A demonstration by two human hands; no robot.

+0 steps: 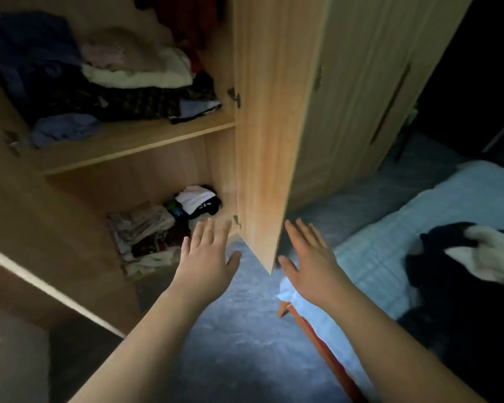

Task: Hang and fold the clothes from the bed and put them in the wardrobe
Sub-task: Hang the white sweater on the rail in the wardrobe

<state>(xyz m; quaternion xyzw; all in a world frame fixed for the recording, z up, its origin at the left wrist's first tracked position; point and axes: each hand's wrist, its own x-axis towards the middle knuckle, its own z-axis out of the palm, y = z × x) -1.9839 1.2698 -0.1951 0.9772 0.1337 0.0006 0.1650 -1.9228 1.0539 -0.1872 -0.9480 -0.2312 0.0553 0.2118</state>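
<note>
From the head camera, the left hand [205, 257] and the right hand [309, 257] reach forward with fingers spread flat and palms down, both empty and grasping nothing. The open wardrobe door [262, 141] stands edge-on between them, its lower corner just above the gap between the two thumbs. Left of the door, the wardrobe [122, 146] shows an upper shelf piled with folded and loose clothes [134, 77] and a lower compartment holding a smaller folded stack [146, 228], with the left hand's fingers near it. At the right lies the bed [419, 228] with a pale blue cover; dark and white clothes [463, 271] wait on it, well apart from both hands. Blue-grey floor [245, 330] lies below the forearms.
</note>
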